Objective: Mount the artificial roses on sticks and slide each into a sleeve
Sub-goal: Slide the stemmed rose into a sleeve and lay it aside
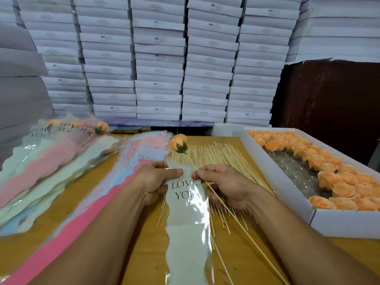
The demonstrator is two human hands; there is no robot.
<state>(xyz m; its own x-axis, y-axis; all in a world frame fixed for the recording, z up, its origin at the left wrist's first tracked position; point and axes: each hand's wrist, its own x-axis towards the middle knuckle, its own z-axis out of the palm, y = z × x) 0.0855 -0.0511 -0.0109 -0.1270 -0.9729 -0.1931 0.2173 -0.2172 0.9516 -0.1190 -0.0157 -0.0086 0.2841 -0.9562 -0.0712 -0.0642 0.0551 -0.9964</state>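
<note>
Rose on stick held beside open end of sleeve, above the surface.

Left hand (pixel 157 177) pinches the top edge of a clear "LOVE YOU" sleeve (pixel 186 212). Right hand (pixel 222 185) pinches a bamboo stick (pixel 232 217) carrying an orange rose (pixel 178 143); the rose sits above the sleeve mouth, outside it. Loose sticks (pixel 213 155) lie under both hands on the wooden surface (pixel 246 254). Box of roses (pixel 308 219) at right; empty sleeves (pixel 131 167) and finished sleeved roses (pixel 61 145) at left.

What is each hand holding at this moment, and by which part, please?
The left hand pinches the sleeve near its top edge; the right hand pinches the rose's stick partway below the rose.
</note>
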